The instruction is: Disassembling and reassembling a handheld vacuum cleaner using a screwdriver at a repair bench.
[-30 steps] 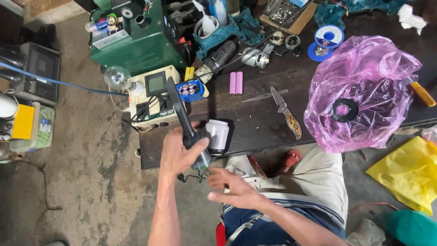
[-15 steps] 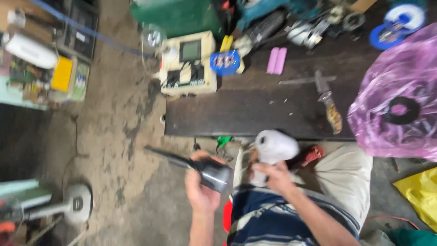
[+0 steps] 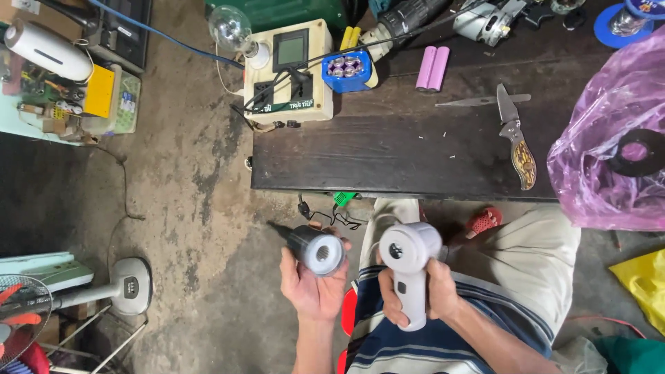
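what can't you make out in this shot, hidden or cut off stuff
All in the head view:
- Black nozzle: its tapered tip is hidden behind its wide end; the left hand covers its underside.
- White handheld device: the right hand wraps its handle.
- Pink plastic bag: cut off by the right edge.
- Standing fan: cut off at bottom left.

Left hand (image 3: 313,287) and right hand (image 3: 422,294), both grips closed

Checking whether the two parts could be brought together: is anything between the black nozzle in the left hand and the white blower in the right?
Nothing visible: open air separates the black nozzle and white blower.
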